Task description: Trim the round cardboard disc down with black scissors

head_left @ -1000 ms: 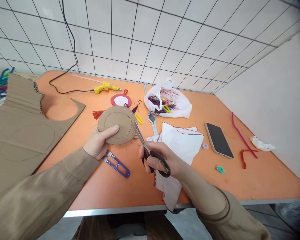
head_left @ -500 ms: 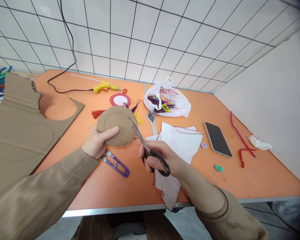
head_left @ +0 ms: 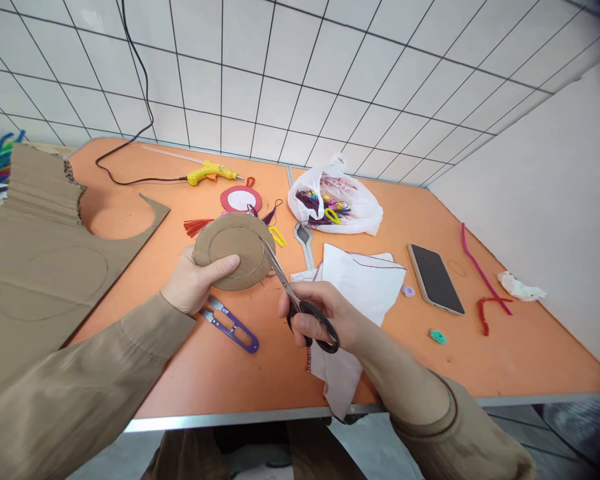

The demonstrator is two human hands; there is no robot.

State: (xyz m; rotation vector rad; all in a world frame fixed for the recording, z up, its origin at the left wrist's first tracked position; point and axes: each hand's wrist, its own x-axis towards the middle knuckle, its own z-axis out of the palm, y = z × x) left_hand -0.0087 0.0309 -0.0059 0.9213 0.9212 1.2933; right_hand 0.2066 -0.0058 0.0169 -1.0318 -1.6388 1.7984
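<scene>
My left hand (head_left: 195,280) grips a round cardboard disc (head_left: 225,233) by its left edge, thumb on top. A smaller circle is drawn on the disc's face. In my right hand (head_left: 325,313) is a pair of black-handled scissors (head_left: 281,275), their tips over the disc's right part near the drawn line. Whether the blades bite into the cardboard I cannot tell. Below the disc, thread snips (head_left: 235,330) with a purple frame lie on the table. Behind it are a red-rimmed round piece (head_left: 241,199) with a white centre and a red tassel (head_left: 197,227).
At left lies a large cardboard sheet (head_left: 50,267) with a cut-out. A yellow glue gun (head_left: 213,173) trails a black cord. Further right are a plastic bag (head_left: 363,207) of small craft items, white cloth (head_left: 363,277), a phone (head_left: 436,279) and pipe cleaners (head_left: 485,273) on the orange table (head_left: 280,380).
The scissors' tips have shifted slightly left over the disc. Both hands keep nearly the same place and hold.
</scene>
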